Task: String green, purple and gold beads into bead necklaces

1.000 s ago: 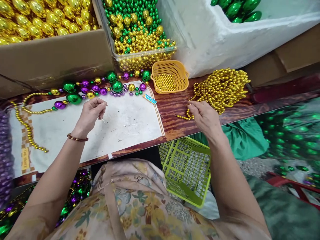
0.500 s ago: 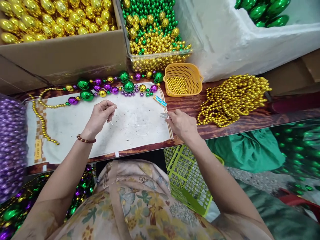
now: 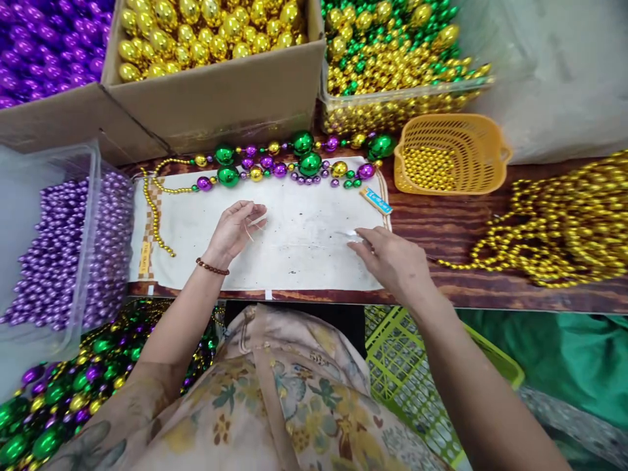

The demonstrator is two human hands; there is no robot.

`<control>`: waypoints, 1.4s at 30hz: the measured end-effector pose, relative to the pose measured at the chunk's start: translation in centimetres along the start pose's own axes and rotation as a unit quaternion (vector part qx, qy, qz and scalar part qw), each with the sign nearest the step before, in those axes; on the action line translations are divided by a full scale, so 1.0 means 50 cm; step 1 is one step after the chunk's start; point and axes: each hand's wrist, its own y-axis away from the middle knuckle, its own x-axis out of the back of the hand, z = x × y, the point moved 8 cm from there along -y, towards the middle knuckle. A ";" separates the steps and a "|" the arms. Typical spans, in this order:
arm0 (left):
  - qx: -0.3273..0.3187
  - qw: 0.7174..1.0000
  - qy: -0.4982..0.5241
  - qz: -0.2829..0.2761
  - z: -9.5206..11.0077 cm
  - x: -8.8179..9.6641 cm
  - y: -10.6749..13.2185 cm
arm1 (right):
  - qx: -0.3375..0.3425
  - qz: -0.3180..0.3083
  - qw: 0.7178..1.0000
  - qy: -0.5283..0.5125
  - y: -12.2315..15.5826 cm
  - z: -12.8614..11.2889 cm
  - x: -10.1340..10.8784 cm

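Note:
My left hand (image 3: 233,229) hovers over a white cloth (image 3: 294,268) on the wooden table, with its fingertips pinched on a thin pale thread (image 3: 251,226). My right hand (image 3: 392,261) rests on the cloth's right part. Its fingers are closed round a small silvery tool (image 3: 347,234), which is blurred. Along the cloth's far edge lies a strand of green, purple and gold beads (image 3: 275,165). A thin strand of gold beads (image 3: 156,209) trails down the cloth's left side.
An orange basket (image 3: 451,154) of small gold beads and a heap of gold bead strands (image 3: 564,222) sit to the right. A cardboard box of gold beads (image 3: 210,39) and a clear tub (image 3: 402,59) stand behind. Purple beads (image 3: 63,248) lie left, and a lime basket (image 3: 426,379) is below.
My right hand left the gold strand heap, moved left onto the cloth and now has the silvery tool. My left hand kept its pinch. The view swung left.

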 end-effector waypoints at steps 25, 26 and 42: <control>-0.117 0.985 -0.068 0.104 0.058 0.070 0.101 | 0.093 -0.059 0.989 -0.099 -0.086 -0.279 -0.040; -0.147 0.982 -0.067 0.101 0.083 0.070 0.119 | 0.067 -0.049 0.991 -0.102 -0.083 -0.236 -0.039; -0.057 0.721 -0.408 -0.557 -0.173 -0.329 0.346 | 0.026 0.043 0.998 0.033 -0.080 -0.050 -0.012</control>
